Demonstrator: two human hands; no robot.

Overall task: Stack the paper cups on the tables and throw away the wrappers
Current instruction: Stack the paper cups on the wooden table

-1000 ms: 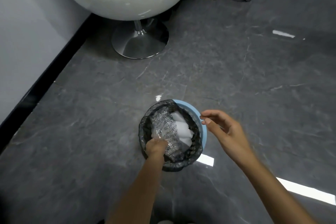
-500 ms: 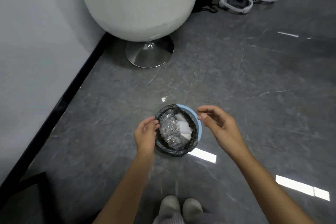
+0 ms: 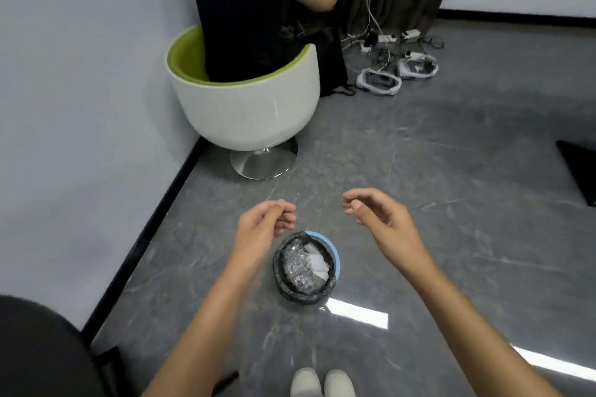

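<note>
The clear wrappers [image 3: 298, 269] lie inside the small bin [image 3: 335, 259], so both hands hang empty above it: left hand [image 3: 258, 229] loosely curled, right hand [image 3: 382, 219] open, neither grip holding anything.

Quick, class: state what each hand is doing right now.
Left hand: loosely curled, holding nothing.
Right hand: open, holding nothing.
</note>
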